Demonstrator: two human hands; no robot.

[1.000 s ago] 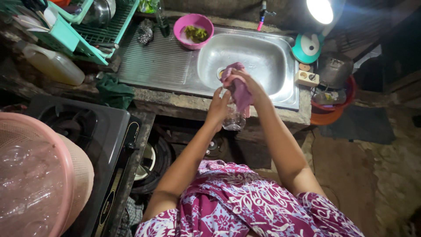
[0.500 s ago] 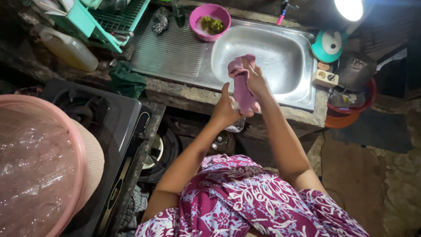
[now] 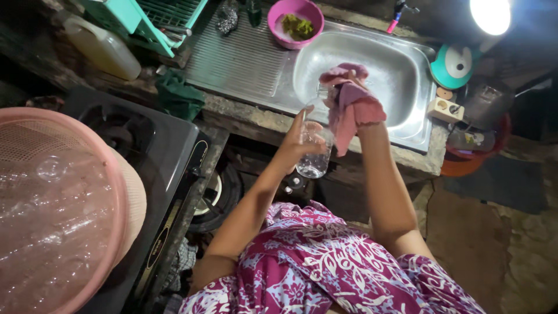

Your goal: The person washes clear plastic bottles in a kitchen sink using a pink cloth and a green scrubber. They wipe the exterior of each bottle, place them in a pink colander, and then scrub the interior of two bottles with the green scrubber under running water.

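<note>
Left hand (image 3: 302, 139): fingers clasp the clear drinking glass (image 3: 315, 152), tilted.
Right hand (image 3: 349, 96): fingers grip a pink cloth (image 3: 351, 107) — wiping the rim.
Progress: mid-wipe — glass not set down, above the steel sink (image 3: 372, 70).

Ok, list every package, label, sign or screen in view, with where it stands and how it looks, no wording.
Plastic jug: upper left on the counter beside the green dish rack, lying tilted, pale yellowish, squat.
Stove label: front edge of the black gas stove, small gold oval mark.
No screens or signs show.

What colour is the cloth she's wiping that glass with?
Pink. The cloth is bunched in the right hand over the clear glass, seen in the head view.
</note>
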